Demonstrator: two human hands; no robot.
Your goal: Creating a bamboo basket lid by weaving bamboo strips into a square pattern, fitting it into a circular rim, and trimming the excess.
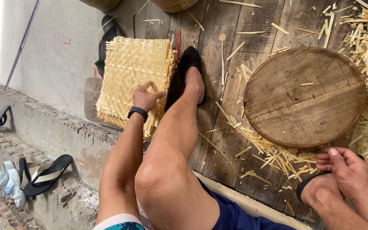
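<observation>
Now steady the woven mat (133, 79) beside your foot (192, 76).
Your left hand (145, 97) presses its edge, fingers spread flat; keep strips aligned. Your right hand (346, 168) rests loosely curled, empty, on your knee.

Right hand (349, 170): wrist cut off at 5 o'clock edge. Pale woven bamboo-strip mat (133, 72): near corner hidden under left hand (145, 98). Round baskets at 12 o'clock: cropped.

You sit in a basket-weaving workshop: pale woven bamboo mat (135, 79) at eleven o'clock, scattered bamboo slivers (365, 47) at two, worn plank floor (218, 140).
</observation>
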